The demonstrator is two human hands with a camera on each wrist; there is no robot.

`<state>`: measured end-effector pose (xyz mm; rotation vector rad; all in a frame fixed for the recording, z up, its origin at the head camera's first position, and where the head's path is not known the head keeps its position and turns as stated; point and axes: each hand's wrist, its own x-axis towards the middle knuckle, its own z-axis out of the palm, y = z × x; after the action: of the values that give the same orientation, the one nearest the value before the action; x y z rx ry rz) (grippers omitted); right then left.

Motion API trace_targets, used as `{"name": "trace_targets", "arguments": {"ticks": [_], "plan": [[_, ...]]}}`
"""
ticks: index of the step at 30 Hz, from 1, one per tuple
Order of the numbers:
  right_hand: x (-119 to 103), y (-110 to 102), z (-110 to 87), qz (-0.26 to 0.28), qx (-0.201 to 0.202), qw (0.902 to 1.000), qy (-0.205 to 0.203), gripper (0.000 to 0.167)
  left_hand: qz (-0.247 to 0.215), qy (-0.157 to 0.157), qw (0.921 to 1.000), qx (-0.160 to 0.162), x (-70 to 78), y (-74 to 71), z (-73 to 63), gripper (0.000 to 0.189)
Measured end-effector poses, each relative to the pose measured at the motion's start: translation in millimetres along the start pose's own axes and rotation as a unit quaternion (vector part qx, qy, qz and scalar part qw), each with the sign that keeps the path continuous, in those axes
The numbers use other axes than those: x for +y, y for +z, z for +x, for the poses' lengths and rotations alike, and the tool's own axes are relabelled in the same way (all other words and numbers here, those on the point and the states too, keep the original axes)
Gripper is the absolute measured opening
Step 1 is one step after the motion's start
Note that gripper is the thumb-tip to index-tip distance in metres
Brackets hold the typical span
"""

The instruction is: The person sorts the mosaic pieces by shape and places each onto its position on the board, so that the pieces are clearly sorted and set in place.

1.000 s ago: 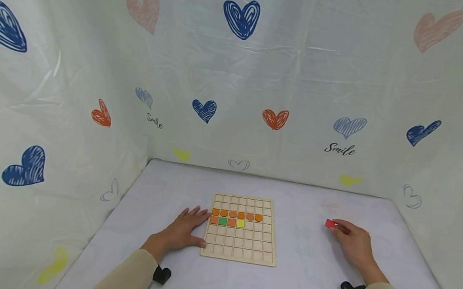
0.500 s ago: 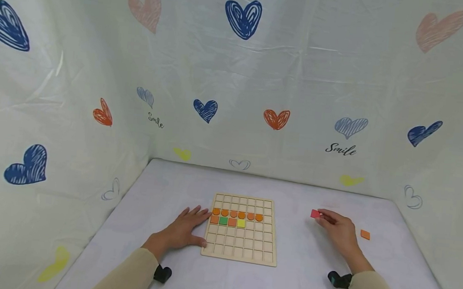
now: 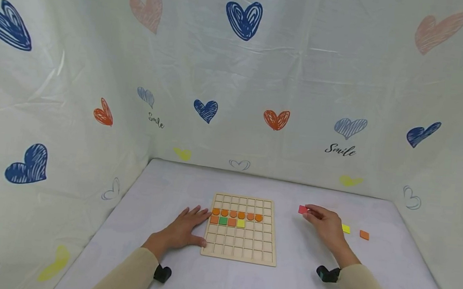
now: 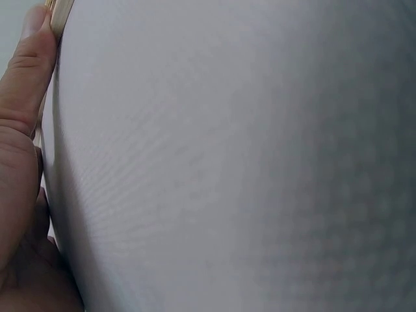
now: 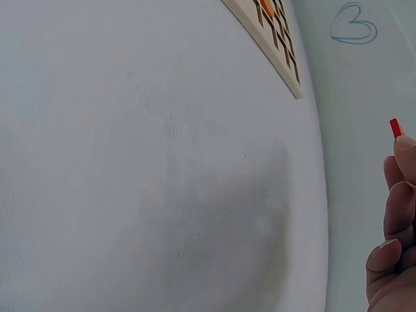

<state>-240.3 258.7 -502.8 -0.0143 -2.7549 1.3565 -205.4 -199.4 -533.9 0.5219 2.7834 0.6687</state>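
A wooden grid board (image 3: 242,252) lies on the table in the head view. One row holds several orange round pieces (image 3: 233,214); the row below has orange squares, a green square (image 3: 222,221) and a yellow square (image 3: 240,223). My left hand (image 3: 181,228) lies spread at the board's left side, fingertips and thumb at its edge; in the left wrist view the thumb (image 4: 26,78) is at the wood. My right hand (image 3: 328,226) pinches a red square tile (image 3: 302,209) between thumb and fingertips, to the right of the board. The right wrist view shows that tile's edge (image 5: 396,128).
To the right of my right hand, a loose yellow tile (image 3: 346,228) and an orange tile (image 3: 364,235) lie on the white tabletop (image 3: 285,280). A curtain with printed hearts (image 3: 275,119) stands behind the table and along its sides.
My right hand has moved left toward the board with the red tile in its fingers. The orange and yellow loose tiles have come into sight behind it. My left hand stays put.
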Motion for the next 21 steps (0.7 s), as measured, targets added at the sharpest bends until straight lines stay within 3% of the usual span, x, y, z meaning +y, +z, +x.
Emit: {"name": "trace_targets", "arguments": {"ticks": [21], "plan": [[-35.9,57.7,-2.6,0.014,-0.018,0.9994,-0.025,0.033,-0.003,-0.005,0.9999,0.01,0.6,1.4,-0.1,0.098]]}}
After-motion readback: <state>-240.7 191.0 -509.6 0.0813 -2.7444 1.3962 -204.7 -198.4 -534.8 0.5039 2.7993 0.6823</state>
